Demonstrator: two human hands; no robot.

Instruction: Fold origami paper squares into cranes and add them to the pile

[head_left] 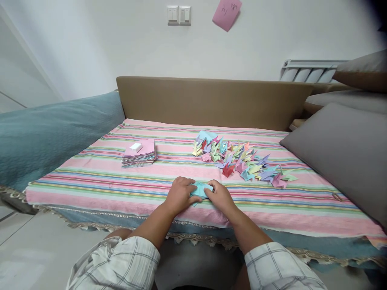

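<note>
Near the front edge of the striped cloth, a light blue sheet of folding paper [199,189] lies partly folded between my hands. My left hand [180,193] holds its left end, fingers over the top and thumb along the near edge. At the right end, my right hand [220,195] pinches the paper between thumb and fingers. Parts of the paper are hidden under my fingers. Beyond my hands to the right spreads a heap of folded paper cranes [238,159] in many colours. A stack of square paper [140,159] sits to the left, with a small white block [136,147] on top.
The striped cloth [90,177] covers a sofa seat with a brown backrest [205,100]. Grey cushions [341,149] lean at the right, and a blue-covered armrest [60,129] closes the left side. A small brownish loop [338,197] lies near the cushions.
</note>
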